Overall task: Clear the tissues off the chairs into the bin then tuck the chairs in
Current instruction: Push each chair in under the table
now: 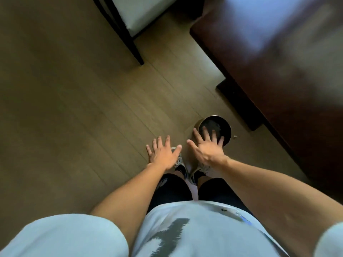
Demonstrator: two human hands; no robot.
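A small round bin [225, 127] with a dark liner stands on the wooden floor just ahead of my feet, to the right. My right hand [206, 148] hovers over its near rim, palm down, fingers spread, holding nothing. My left hand [162, 153] is beside it to the left, also spread and empty, over the floor. A chair [137, 15] with a pale seat and dark frame stands at the top centre; no tissue shows on the visible part of its seat. A tiny pale scrap [235, 136] lies on the floor right of the bin.
A dark reddish wooden table [278, 75] fills the right side, its dark leg base [239, 106] reaching close to the bin. Open wooden floor [65, 89] spreads to the left. My shoes [185, 167] are just behind the bin.
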